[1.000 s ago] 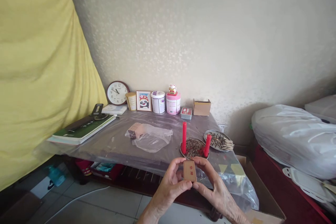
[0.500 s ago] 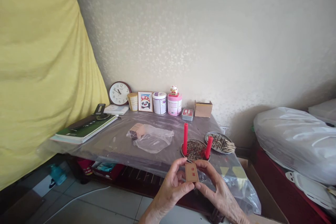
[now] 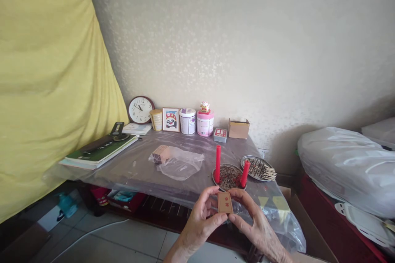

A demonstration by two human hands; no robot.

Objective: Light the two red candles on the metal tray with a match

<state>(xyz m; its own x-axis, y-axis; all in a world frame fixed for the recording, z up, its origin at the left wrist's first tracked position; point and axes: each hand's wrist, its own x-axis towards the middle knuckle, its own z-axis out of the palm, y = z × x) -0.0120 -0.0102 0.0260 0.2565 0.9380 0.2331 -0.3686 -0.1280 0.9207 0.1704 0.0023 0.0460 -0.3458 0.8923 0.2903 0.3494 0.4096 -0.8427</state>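
Observation:
A small brown matchbox (image 3: pixel 224 203) with red characters is held up over the table's front edge. My left hand (image 3: pixel 203 215) grips its left side between thumb and fingers. On the other side my right hand (image 3: pixel 251 218) pinches it the same way. Just beyond stand a tall red candle (image 3: pixel 218 164) and a shorter red candle (image 3: pixel 245 174), both on a round metal plate (image 3: pixel 228 169) covered in dark bits. To its right a second plate (image 3: pixel 251 163) carries several pale matchsticks (image 3: pixel 269 172) and burnt ones. No flame shows on either candle.
A brown box (image 3: pixel 160 154) lies with a crumpled plastic bag (image 3: pixel 182 164) on the plastic-covered table. Along the wall stand a clock (image 3: pixel 141 109), cans, a panda picture (image 3: pixel 170 119) and an open carton (image 3: pixel 238 128). Books (image 3: pixel 101 150) lie left; a white bag (image 3: pixel 345 168) bulges right.
Both hands and the matchbox between them stay practically in place. Only a very slight shift of the view shows.

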